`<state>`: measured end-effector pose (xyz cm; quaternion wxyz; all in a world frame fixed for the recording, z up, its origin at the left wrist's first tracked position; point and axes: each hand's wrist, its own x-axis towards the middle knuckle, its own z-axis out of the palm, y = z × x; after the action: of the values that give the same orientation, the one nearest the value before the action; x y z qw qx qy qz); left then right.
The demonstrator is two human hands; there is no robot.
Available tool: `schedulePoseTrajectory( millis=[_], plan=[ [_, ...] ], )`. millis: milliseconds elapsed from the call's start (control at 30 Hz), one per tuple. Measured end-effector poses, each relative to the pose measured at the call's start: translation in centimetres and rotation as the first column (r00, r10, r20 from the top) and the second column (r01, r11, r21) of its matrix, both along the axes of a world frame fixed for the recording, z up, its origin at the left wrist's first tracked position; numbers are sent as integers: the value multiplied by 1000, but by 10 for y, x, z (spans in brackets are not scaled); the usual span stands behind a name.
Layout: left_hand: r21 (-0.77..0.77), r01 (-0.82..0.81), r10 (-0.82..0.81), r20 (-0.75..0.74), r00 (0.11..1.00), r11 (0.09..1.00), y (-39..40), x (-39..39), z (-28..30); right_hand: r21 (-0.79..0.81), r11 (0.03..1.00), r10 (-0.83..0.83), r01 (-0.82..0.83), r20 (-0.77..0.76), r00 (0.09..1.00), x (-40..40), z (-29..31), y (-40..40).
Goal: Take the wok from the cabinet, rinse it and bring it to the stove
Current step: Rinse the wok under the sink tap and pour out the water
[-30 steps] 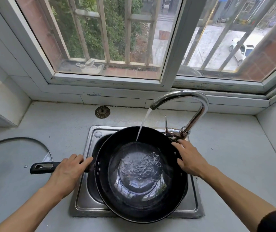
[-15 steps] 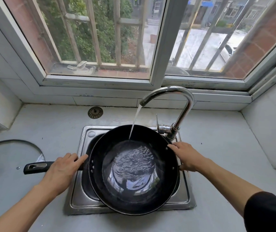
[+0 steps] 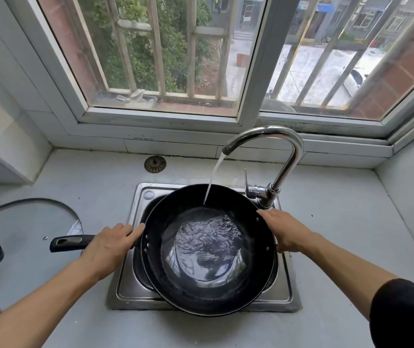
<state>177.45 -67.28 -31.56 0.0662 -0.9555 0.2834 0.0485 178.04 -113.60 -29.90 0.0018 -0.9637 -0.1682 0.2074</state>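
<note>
The left hand [image 3: 110, 243] gripped the wok [image 3: 209, 249] by its long handle [image 3: 71, 243], close to the bowl, fingers curled over it. The right hand [image 3: 285, 231] held the opposite rim, fingers over the edge by the small side handle; how far the thumb wrapped underneath could not be seen. Compared with a second earlier, both hands kept the same holds and the wok had not left the sink [image 3: 135, 285]; only the pool in it looked a little wider. That suggests the rinse was mid-way: filling, with swirling and tipping out yet to come before the stove, which was not in view.

The wok sat across the sink basin, overhanging its front edge. Water [image 3: 213, 177] ran from the tap [image 3: 276, 136] onto the far inner wall and gathered, rippling, in the bottom. On the desk [image 3: 338, 247] to the left lay a glass lid [image 3: 25, 222]; a strainer [image 3: 155, 164] lay behind the sink.
</note>
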Motion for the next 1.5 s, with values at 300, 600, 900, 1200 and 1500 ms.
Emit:
schedulePoseTrajectory(
  millis=[300, 600, 900, 1200, 1500],
  plan=[
    [-8, 41, -41, 84, 996, 999, 12, 0, 12, -37, 999, 12, -12, 0, 1000, -3, 27, 0],
    [-44, 75, -70, 107, 992, 996, 0, 3, 23, -102, 993, -53, 53, -6, 999, -25, 71, -11],
    [-117, 122, -110, 105, 988, 986, -18, 6, 25, -155, 983, -100, 97, -8, 995, -48, 96, -25],
    [-201, 173, -153, 113, 982, 964, -19, 26, 25, -214, 954, -207, 209, 30, 978, -74, 115, -7],
    [-270, 201, -186, 79, 979, 941, -21, 40, 18, -275, 924, -268, 265, 27, 963, -87, 145, 7]
  ],
)
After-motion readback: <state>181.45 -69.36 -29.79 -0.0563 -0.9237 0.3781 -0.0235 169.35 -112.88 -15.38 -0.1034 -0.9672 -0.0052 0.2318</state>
